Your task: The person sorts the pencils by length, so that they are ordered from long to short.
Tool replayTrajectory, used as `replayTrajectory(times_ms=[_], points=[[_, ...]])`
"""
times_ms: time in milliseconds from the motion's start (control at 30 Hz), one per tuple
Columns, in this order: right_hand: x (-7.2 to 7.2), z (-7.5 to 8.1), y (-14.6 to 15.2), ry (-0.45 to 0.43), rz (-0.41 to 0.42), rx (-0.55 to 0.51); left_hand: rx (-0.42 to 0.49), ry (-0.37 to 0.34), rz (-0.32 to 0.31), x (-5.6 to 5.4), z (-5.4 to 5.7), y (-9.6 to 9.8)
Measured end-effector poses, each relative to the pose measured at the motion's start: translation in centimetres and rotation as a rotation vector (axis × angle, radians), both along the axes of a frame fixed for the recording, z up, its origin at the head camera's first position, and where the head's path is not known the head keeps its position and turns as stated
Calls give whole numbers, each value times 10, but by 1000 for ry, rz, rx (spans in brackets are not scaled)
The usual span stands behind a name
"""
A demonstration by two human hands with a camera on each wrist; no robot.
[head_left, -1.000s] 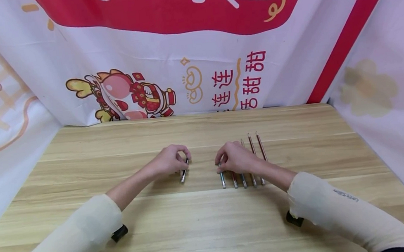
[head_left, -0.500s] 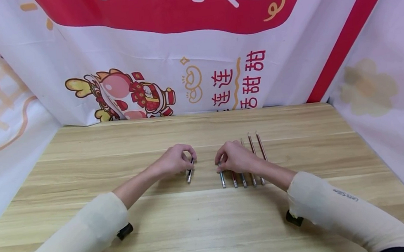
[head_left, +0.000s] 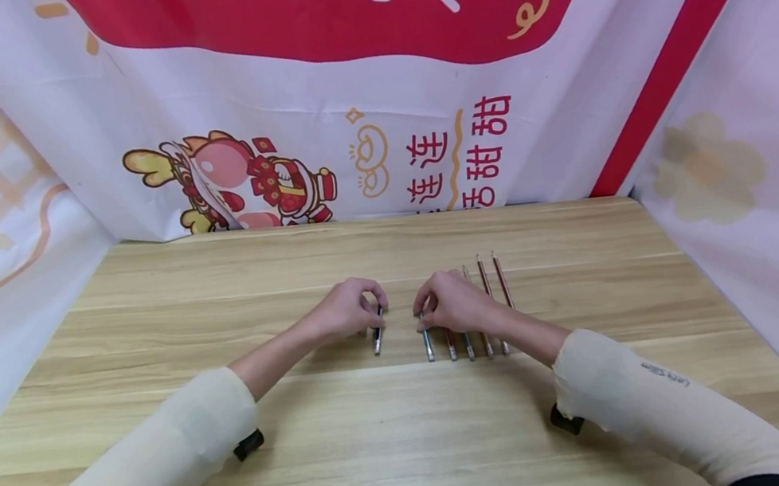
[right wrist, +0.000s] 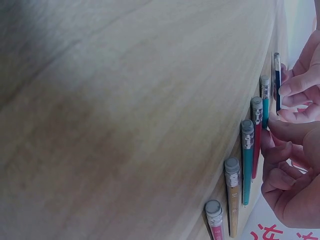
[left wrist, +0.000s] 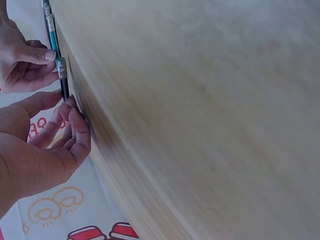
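Observation:
In the head view my left hand (head_left: pixel 350 309) pinches a dark pencil (head_left: pixel 377 342) between thumb and fingers, its eraser end toward me. A short gap separates it from my right hand (head_left: pixel 452 302), whose thumb and fingertips pinch a teal pencil (head_left: pixel 429 347) at the left end of a row. Beside that one lie a red pencil (right wrist: pixel 257 135), another teal pencil (right wrist: pixel 247 170), a gold pencil (right wrist: pixel 233 205) and a pinkish-red pencil (right wrist: pixel 216 227), erasers lined up. My right hand hides the middle of several pencils in the head view.
The pencils lie on a wood-grain table (head_left: pixel 384 452). Printed white and red cloth (head_left: pixel 343 88) hangs behind its back edge, with more cloth along both sides. Each wrist, in a beige sleeve, has a small black object (head_left: pixel 248 445) under it.
My left hand has moved right with the dark pencil, closer to the row, and the pencil has turned to point more straight away from me. My right hand has stayed in place.

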State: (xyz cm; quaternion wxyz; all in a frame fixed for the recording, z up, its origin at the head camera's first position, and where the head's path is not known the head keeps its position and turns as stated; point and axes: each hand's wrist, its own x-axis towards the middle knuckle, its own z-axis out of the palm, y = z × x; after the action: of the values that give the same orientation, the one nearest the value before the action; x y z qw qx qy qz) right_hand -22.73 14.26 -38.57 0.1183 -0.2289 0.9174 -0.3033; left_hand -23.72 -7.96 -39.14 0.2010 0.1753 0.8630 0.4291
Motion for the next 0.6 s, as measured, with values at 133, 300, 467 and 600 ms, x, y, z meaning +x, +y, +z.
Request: replayTrajectory(times_ms=[133, 300, 467, 600], points=[[-1, 0, 0, -3, 0, 5, -1, -2, 1, 1, 1, 3], [-1, 1, 0, -7, 1, 11, -10, -1, 8, 1, -1, 6], [-1, 1, 0, -9, 2, 7, -8, -6, 21, 1, -3, 10], [0, 0, 0, -7, 4, 7, -3, -4, 29, 2, -4, 13]])
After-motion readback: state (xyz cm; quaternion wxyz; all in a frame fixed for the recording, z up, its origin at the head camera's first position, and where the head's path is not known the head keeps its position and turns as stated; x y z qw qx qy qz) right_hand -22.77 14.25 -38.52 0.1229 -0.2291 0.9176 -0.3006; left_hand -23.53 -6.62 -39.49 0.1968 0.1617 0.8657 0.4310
